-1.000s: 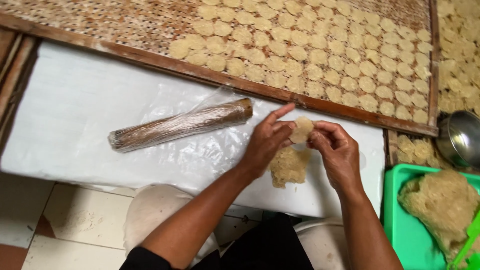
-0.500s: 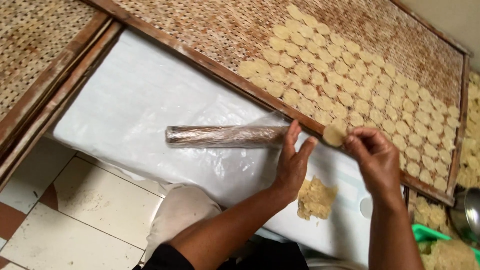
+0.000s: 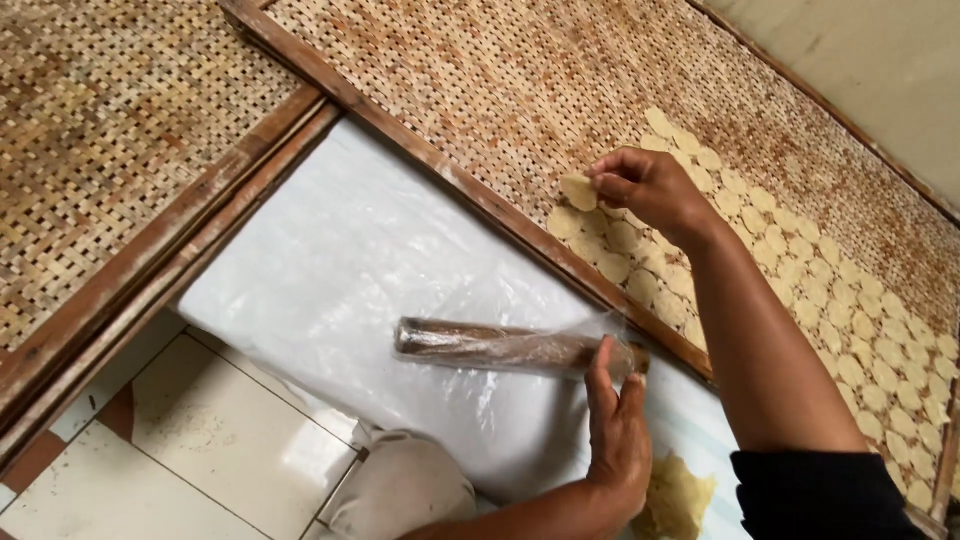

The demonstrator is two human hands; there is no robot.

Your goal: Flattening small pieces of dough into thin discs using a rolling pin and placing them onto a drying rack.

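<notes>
Pale yellow discs [image 3: 640, 240] on a brown woven mat [image 3: 480, 80].

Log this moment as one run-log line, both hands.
right hand: placing dough disc on woven tray | left hand: touching wrapped rolling pin

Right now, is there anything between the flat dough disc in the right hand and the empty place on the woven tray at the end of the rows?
Nothing visible blocks it. The right hand holds the dough disc just over the woven bamboo tray, at the end of the rows of laid discs, with bare weave beside it. The left hand rests at the wrapped rolling pin, apart.
</notes>
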